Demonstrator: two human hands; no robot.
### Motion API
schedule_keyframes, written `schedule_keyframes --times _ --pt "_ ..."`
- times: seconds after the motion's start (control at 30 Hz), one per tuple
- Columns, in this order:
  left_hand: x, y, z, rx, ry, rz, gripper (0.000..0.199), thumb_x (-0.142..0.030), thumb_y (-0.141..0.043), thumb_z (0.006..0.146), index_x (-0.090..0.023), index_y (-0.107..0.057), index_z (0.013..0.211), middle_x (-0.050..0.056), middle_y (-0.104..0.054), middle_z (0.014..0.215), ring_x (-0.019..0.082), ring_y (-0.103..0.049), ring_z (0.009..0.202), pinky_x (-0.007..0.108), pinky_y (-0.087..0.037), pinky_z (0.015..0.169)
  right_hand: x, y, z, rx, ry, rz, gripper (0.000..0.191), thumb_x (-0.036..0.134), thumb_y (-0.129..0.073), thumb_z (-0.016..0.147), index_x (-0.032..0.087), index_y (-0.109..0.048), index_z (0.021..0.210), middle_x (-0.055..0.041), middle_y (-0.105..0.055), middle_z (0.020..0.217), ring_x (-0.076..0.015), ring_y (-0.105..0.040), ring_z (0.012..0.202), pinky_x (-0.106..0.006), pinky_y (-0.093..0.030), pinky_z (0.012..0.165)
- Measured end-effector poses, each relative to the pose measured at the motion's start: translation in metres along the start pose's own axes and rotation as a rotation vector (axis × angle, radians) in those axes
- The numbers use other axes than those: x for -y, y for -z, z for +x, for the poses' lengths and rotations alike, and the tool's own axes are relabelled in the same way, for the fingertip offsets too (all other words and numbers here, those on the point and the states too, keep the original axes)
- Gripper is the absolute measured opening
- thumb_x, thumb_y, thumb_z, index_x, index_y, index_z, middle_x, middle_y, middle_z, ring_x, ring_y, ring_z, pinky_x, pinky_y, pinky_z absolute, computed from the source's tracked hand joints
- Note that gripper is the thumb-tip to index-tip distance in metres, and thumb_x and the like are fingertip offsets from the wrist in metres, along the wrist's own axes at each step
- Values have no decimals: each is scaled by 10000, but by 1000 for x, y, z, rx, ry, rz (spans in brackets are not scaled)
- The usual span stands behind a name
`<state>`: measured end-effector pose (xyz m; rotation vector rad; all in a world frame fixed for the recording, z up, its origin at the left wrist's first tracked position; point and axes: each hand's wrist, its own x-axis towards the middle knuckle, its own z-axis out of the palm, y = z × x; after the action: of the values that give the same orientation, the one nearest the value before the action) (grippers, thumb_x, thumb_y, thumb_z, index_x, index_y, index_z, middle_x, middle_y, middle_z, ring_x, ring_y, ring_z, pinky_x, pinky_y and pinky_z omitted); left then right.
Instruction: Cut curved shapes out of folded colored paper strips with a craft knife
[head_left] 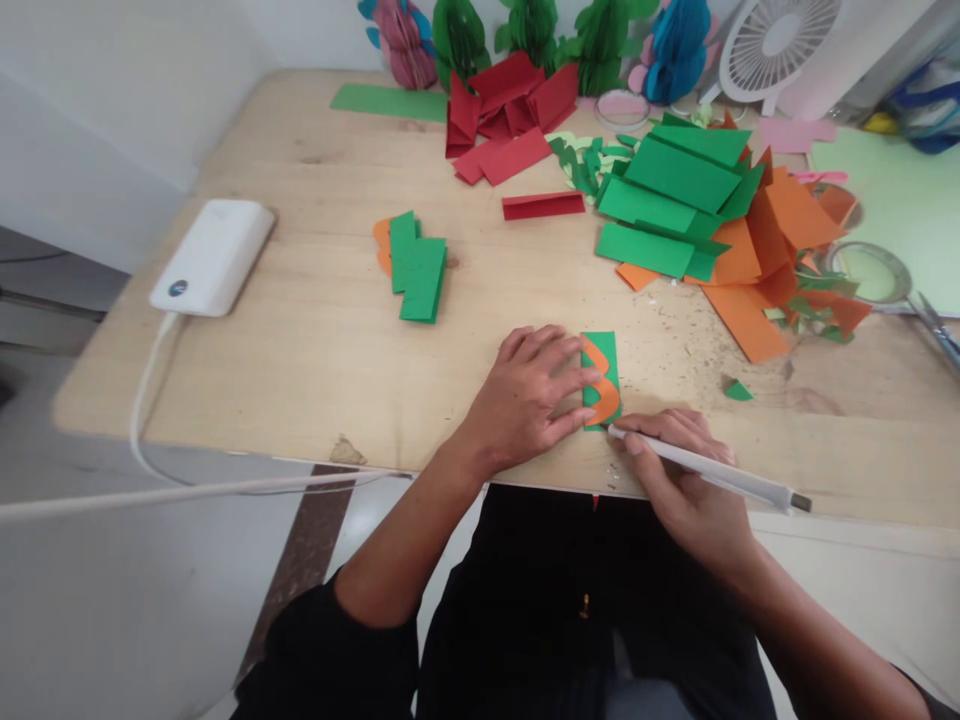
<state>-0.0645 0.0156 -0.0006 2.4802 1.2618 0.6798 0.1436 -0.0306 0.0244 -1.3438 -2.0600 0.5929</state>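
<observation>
Just in front of me lies a green paper rectangle (611, 352) with an orange paper cutout (602, 402) of rounded lobes on top. My left hand (529, 400) presses the cutout onto the green paper, its fingers stretched out and spread. Gripped in my right hand (694, 480) is a white pen (705, 463) with a grey end. The pen's tip is at the lower right corner of the green paper, beside the cutout. My left fingers cover part of the cutout's left side.
Folded green pieces (424, 275) lie left of my hands, over another orange cutout (382, 245). Further back are stacked green papers (679, 180), orange papers (757, 310) and red papers (510, 95). Scissors (934, 325) rest at right, a white power bank (214, 258) at left.
</observation>
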Motion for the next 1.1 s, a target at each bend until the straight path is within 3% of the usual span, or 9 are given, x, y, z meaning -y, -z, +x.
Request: schedule_keyframes --times 1.1 --pt "0 1 1 47 18 -14 318 -399 -595 907 -253 -668 1180 75 -561 1371 305 -409 1334 505 -289 1126 -7 3 1 -93 -99 9 131 278 -553 929 227 -672 904 -18 -734 811 -177 -661 763 -356 -478 751"
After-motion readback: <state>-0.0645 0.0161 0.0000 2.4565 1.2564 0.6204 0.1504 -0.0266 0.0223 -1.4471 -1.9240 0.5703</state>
